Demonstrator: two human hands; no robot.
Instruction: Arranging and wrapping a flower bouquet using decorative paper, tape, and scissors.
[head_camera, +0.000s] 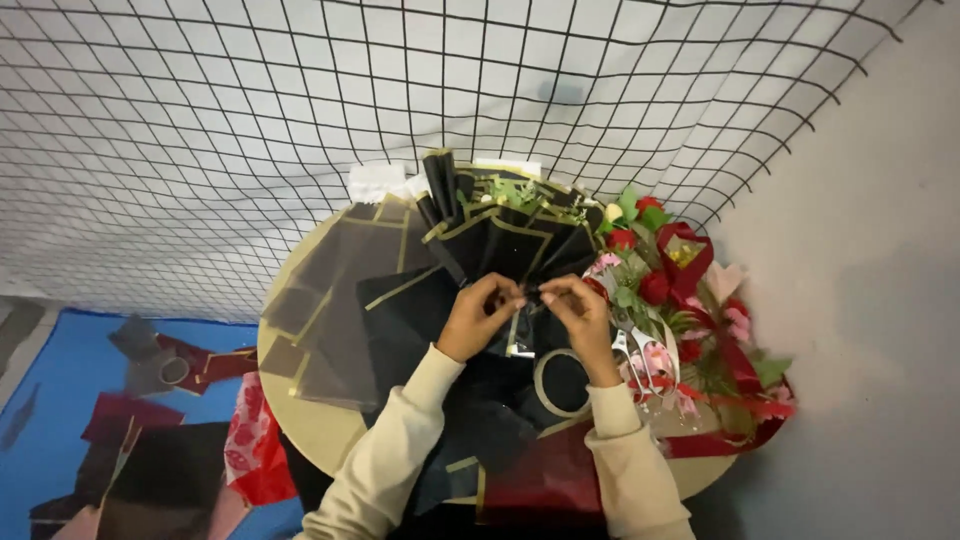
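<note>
The fan of pleated black wrapping sheets with gold edges (500, 240) stood at the far middle of the round beige table (320, 425), its folds spreading up toward the wire grid and gathering to a narrow point nearer the person. At that point both hands met. The left hand (478, 318) had its fingers pinched around the gathered base of the fan, and the right hand (580, 312) pinched the same spot from the other side, fingertips of the 2 hands almost touching; what small thing lay between them was too tiny to tell. Both arms wore cream sleeves.

Just under the right wrist lay a tape roll with a pale ring (562, 382), flat on dark paper. Left of the hands, sheer grey-black sheets with gold borders (340, 310) lay spread over the tabletop. To the right, touching the fan's edge, rested a bunch of red artificial roses with green leaves and red ribbon (680, 300), with scissors with light handles (635, 350) beside the right hand. A dark red sheet (545, 480) hung over the near table edge. Beyond, a black wire grid against a white wall (300, 90) rose behind the table, and a blue floor mat strewn with dark and red paper scraps (60, 400) lay lower left.
</note>
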